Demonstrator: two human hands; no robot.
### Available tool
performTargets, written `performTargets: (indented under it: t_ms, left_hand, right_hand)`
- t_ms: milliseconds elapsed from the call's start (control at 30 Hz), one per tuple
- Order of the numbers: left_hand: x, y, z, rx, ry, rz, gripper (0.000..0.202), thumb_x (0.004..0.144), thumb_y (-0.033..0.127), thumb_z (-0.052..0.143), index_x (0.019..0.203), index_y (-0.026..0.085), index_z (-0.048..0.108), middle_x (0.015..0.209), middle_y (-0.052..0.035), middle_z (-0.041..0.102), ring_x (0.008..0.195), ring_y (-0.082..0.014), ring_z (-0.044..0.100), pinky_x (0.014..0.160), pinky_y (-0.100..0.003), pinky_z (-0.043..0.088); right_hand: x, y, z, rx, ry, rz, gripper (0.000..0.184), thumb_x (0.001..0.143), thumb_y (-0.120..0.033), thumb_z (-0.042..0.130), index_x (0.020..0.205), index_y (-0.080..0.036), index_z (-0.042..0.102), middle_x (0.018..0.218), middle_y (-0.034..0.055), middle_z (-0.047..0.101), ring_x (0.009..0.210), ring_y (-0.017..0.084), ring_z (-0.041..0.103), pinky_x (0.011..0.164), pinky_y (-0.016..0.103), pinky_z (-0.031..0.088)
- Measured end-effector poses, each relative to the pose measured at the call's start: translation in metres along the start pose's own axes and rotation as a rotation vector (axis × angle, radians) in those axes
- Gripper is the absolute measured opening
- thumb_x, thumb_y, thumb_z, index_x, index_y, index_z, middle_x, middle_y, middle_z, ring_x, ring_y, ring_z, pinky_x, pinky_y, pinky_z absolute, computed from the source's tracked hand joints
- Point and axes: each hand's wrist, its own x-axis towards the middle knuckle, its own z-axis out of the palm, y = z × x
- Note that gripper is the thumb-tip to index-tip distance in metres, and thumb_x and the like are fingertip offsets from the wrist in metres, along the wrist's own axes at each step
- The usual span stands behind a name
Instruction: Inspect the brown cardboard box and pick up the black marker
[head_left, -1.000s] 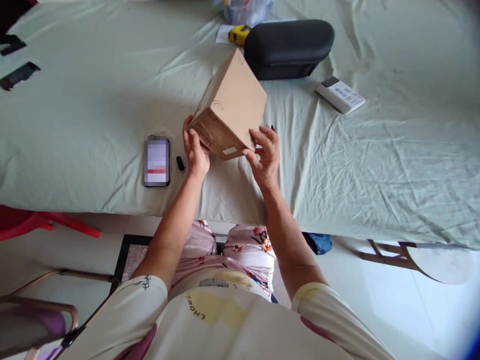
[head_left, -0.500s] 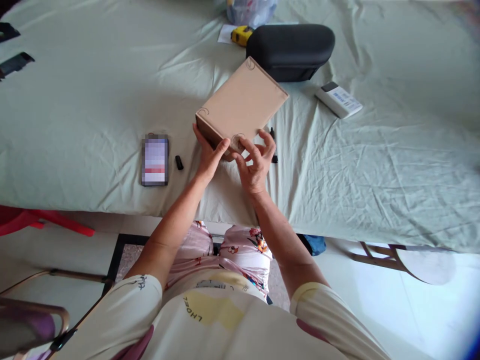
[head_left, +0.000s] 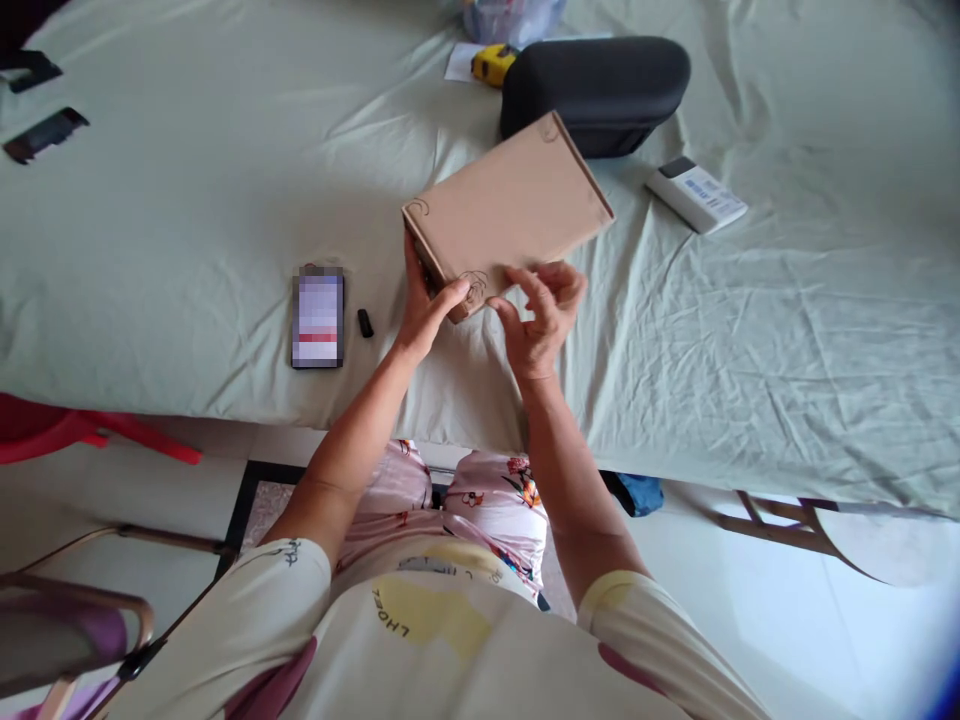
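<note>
A brown cardboard box [head_left: 510,205] is tilted above the cloth, with dark scribbled loops at three corners of its top face. My left hand [head_left: 427,310] grips its near left corner, thumb on top beside one scribble and fingers along the side. Close to the near edge is my right hand [head_left: 544,310], fingers bent and thumb apart from the index finger. Its index fingertip and thumb tip are at the box's edge; whether they press on it I cannot tell. A small black cap [head_left: 365,323] lies left of my left hand, beside a phone [head_left: 317,318] with a blurred screen.
Behind the box stand a black case [head_left: 596,90] and a yellow tape measure [head_left: 493,65]. A white and grey device [head_left: 697,195] lies to the right. Dark pieces [head_left: 46,135] lie far left on the green cloth [head_left: 787,330]. A red chair [head_left: 97,430] is below left.
The box has turned slightly and shifted right in my left hand. My right hand has moved right along its near edge, and the black marker beside it is now hidden.
</note>
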Motion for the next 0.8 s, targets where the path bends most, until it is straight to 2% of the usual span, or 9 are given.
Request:
performTargets:
  t_ms: [100, 200, 300, 400, 467, 567, 633, 700, 800]
  left_hand:
    - [0.006, 0.004, -0.01, 0.098, -0.096, 0.132, 0.126, 0.079, 0.051, 0.092, 0.179, 0.039, 0.016, 0.182, -0.0019, 0.043, 0.171, -0.0316, 0.039, 0.139, -0.048, 0.038]
    - [0.011, 0.011, -0.02, 0.132, -0.152, 0.167, 0.116, 0.076, 0.057, 0.09, 0.175, 0.041, 0.032, 0.178, -0.0001, 0.048, 0.17, -0.0323, 0.041, 0.14, -0.048, 0.037]
    - [0.012, 0.018, -0.027, 0.121, -0.142, 0.102, 0.104, 0.075, 0.053, 0.091, 0.168, 0.042, 0.045, 0.165, 0.001, 0.063, 0.166, -0.0335, 0.048, 0.137, -0.05, 0.044]
    - [0.014, 0.021, -0.032, 0.107, -0.057, -0.02, 0.098, 0.08, 0.056, 0.089, 0.167, 0.036, 0.049, 0.149, -0.0055, 0.075, 0.16, -0.0379, 0.057, 0.131, -0.055, 0.051]
    - [0.017, 0.019, -0.034, 0.112, -0.036, -0.042, 0.09, 0.084, 0.067, 0.085, 0.163, 0.035, 0.055, 0.15, -0.0065, 0.075, 0.162, -0.0372, 0.054, 0.132, -0.055, 0.05]
    - [0.025, 0.011, -0.034, 0.159, -0.012, 0.039, 0.084, 0.085, 0.092, 0.067, 0.149, 0.038, 0.068, 0.154, -0.0039, 0.074, 0.169, -0.031, 0.044, 0.137, -0.049, 0.045]
    - [0.03, 0.006, -0.034, 0.186, 0.02, 0.082, 0.09, 0.083, 0.103, 0.05, 0.141, 0.037, 0.073, 0.152, -0.0038, 0.075, 0.172, -0.0272, 0.039, 0.139, -0.047, 0.042]
    - [0.032, 0.003, -0.034, 0.176, 0.036, 0.096, 0.097, 0.082, 0.107, 0.041, 0.138, 0.036, 0.074, 0.153, -0.0051, 0.074, 0.173, -0.0261, 0.038, 0.14, -0.047, 0.04]
    - [0.03, 0.004, -0.036, 0.166, 0.042, 0.194, 0.099, 0.079, 0.107, 0.047, 0.143, 0.036, 0.071, 0.166, -0.0041, 0.063, 0.175, -0.0256, 0.031, 0.143, -0.043, 0.034]
  right_hand:
    - [0.008, 0.016, -0.011, -0.024, 0.06, 0.02, 0.057, 0.098, -0.075, 0.065, 0.128, -0.029, 0.079, 0.131, 0.0112, 0.056, 0.123, 0.027, 0.062, 0.102, 0.052, 0.065]
    - [0.014, 0.033, -0.023, 0.006, 0.152, 0.086, 0.055, 0.101, -0.074, 0.062, 0.123, -0.027, 0.08, 0.134, 0.0107, 0.056, 0.124, 0.026, 0.062, 0.104, 0.053, 0.062]
    - [0.016, 0.047, -0.031, 0.103, 0.245, 0.205, 0.059, 0.1, -0.078, 0.059, 0.133, -0.031, 0.074, 0.139, 0.0085, 0.055, 0.134, 0.028, 0.061, 0.102, 0.056, 0.062]
    - [0.017, 0.053, -0.03, 0.175, 0.317, 0.297, 0.062, 0.101, -0.079, 0.055, 0.134, -0.029, 0.072, 0.127, 0.0075, 0.064, 0.118, 0.025, 0.069, 0.092, 0.049, 0.064]
    - [0.018, 0.051, -0.027, 0.2, 0.328, 0.312, 0.061, 0.103, -0.078, 0.052, 0.124, -0.026, 0.074, 0.105, 0.0044, 0.068, 0.096, 0.02, 0.071, 0.083, 0.042, 0.063]
    - [0.018, 0.044, -0.022, 0.207, 0.306, 0.32, 0.058, 0.104, -0.078, 0.051, 0.109, -0.025, 0.074, 0.085, -0.0006, 0.062, 0.078, 0.016, 0.065, 0.075, 0.035, 0.06]
    - [0.018, 0.039, -0.02, 0.205, 0.284, 0.323, 0.058, 0.102, -0.079, 0.052, 0.105, -0.025, 0.073, 0.082, -0.0017, 0.06, 0.075, 0.015, 0.064, 0.074, 0.034, 0.058]
    - [0.017, 0.036, -0.02, 0.227, 0.257, 0.329, 0.058, 0.102, -0.079, 0.053, 0.103, -0.025, 0.072, 0.081, -0.0018, 0.059, 0.075, 0.015, 0.064, 0.074, 0.034, 0.058]
    - [0.015, 0.038, -0.019, 0.302, 0.236, 0.356, 0.056, 0.101, -0.079, 0.056, 0.104, -0.025, 0.072, 0.08, -0.0023, 0.058, 0.076, 0.015, 0.064, 0.075, 0.035, 0.059]
